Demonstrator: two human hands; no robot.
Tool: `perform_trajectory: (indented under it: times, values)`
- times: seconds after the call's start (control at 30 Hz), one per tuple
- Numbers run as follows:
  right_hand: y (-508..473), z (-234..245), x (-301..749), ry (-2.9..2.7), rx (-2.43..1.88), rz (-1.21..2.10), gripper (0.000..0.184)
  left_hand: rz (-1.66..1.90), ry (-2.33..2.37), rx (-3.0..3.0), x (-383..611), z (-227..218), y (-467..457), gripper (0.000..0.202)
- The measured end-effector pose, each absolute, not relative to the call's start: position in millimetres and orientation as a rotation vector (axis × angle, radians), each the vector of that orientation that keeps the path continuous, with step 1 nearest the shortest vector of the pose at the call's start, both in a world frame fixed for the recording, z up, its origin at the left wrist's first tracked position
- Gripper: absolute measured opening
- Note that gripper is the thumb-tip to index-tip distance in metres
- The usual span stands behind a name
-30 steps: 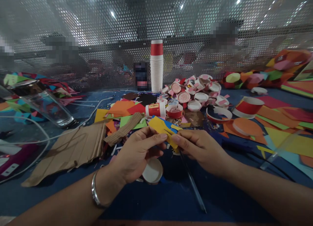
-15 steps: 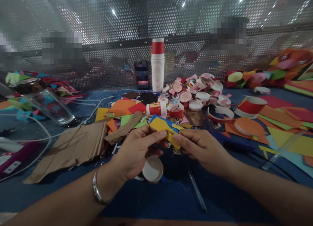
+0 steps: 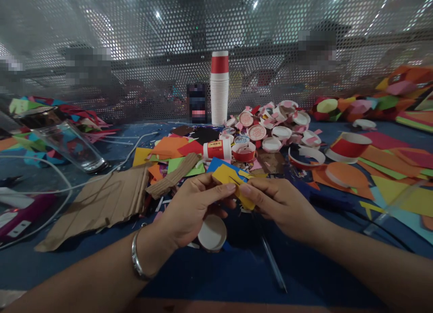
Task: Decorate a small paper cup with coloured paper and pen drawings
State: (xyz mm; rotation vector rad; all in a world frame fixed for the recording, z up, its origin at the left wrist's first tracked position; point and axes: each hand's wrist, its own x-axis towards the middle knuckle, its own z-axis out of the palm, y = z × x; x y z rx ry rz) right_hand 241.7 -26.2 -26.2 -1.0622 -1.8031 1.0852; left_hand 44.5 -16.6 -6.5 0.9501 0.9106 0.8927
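Left hand (image 3: 194,204): narrow grip, thumb over fingers, pinching yellow paper (image 3: 223,174). Right hand (image 3: 280,207): same kind of pinch, at the paper's lower right. Blue paper (image 3: 219,163) shows behind the yellow; attached or loose, can't tell. Paper is between both hands, above the table (image 3: 243,279); two-sided hold probably steadies thin, floppy stock. Below the hands: white round cup piece (image 3: 212,232) and pen (image 3: 273,263), near, likely for easy reach. Beyond: red-and-white cup (image 3: 217,149) on its side, heap of cut cup parts (image 3: 267,128). Cup stack (image 3: 219,96) upright at back, nested, presumably saving room. Cardboard (image 3: 104,195) lies left.
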Motion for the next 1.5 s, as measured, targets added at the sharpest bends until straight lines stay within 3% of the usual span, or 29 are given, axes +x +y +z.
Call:
perform_trajectory:
  times: [0.47,0.8,1.3,1.5]
  values:
    - [-26,-24,242,-1.857,-1.082,1.001,0.060,0.857,0.866,1.071,43,-5,-15,0.025]
    - [-26,-26,242,-1.876,-1.025,0.967,0.049,0.809,0.872,1.041,45,-4,-16,0.040]
    - [-25,-23,241,-1.795,-1.024,1.023,0.048,0.711,0.878,1.100,43,-8,-14,0.035]
    - [-23,-28,243,-1.566,-0.999,1.233,0.045,0.809,0.891,1.142,36,-8,-6,0.024]
